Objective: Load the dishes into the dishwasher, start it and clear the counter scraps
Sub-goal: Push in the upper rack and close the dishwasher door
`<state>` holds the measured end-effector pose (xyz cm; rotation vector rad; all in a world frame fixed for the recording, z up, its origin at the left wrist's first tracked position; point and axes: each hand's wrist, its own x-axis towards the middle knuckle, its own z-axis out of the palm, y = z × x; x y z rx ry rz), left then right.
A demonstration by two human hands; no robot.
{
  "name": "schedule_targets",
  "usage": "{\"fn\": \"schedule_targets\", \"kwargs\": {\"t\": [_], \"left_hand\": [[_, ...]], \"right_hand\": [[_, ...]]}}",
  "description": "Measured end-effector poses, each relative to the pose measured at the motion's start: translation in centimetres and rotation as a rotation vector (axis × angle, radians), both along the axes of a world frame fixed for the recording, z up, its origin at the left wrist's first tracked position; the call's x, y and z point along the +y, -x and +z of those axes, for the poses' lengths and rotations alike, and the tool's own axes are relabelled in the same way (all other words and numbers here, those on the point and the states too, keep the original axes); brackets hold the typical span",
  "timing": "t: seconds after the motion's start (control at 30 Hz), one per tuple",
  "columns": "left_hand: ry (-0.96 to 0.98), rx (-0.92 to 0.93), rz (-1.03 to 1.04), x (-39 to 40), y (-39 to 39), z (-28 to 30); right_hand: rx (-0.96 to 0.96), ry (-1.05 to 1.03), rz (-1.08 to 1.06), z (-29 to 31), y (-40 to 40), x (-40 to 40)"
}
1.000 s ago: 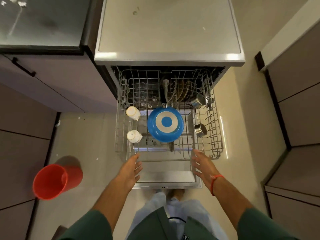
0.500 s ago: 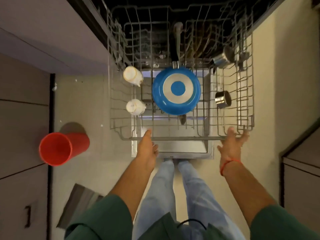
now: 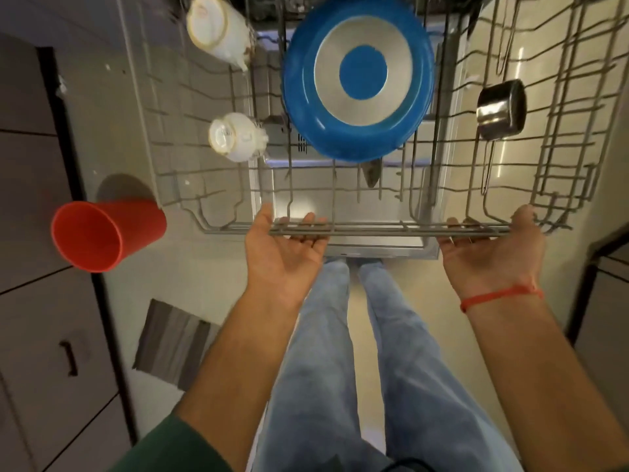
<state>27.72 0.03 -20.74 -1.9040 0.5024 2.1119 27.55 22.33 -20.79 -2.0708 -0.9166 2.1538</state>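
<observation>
The wire dishwasher rack is pulled out over the open dishwasher door. My left hand and my right hand lie palm up under its front rail, fingers curling up behind the rail and gripping it. In the rack a blue pan sits bottom up in the middle. Two white cups lie on its left side. A small steel pot with a long handle rests on the right side.
A red bin stands on the floor left of the rack. A grey striped mat lies nearer me. Dark cabinet fronts run along the left, and another cabinet is at the right edge. My legs stand before the door.
Both hands have come from hovering in front of the door to under the rack's front rail and taken hold of it. The view has dropped much closer to the rack.
</observation>
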Motion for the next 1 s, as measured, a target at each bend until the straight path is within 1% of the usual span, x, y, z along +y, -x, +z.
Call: {"fn": "schedule_targets", "kwargs": {"t": [0.17, 0.3, 0.43, 0.53, 0.7, 0.9, 1.0], "left_hand": [[0.010, 0.037, -0.020, -0.8, 1.4, 0.1], [-0.012, 0.085, -0.060, -0.6, 3.0, -0.2], [-0.027, 0.119, -0.138, -0.2, 4.7, -0.4], [-0.029, 0.131, -0.219, -0.3, 5.5, -0.4], [-0.048, 0.227, -0.382, -1.1, 6.8, -0.6], [-0.036, 0.331, -0.580, -1.8, 11.8, -0.1], [0.010, 0.369, -0.655, -1.7, 14.9, 0.3]], "right_hand": [[0.043, 0.049, 0.022, 0.1, 0.5, -0.4], [0.102, 0.034, 0.061, 0.1, 2.2, -0.1], [0.130, 0.038, 0.123, -0.1, 3.8, 0.3], [0.136, 0.027, 0.176, -0.3, 4.4, 0.4], [0.180, 0.004, 0.226, 0.0, 5.8, 0.4], [0.249, 0.003, 0.318, 0.0, 10.3, 1.0], [0.263, -0.007, 0.385, -0.1, 13.0, 1.8]]}}
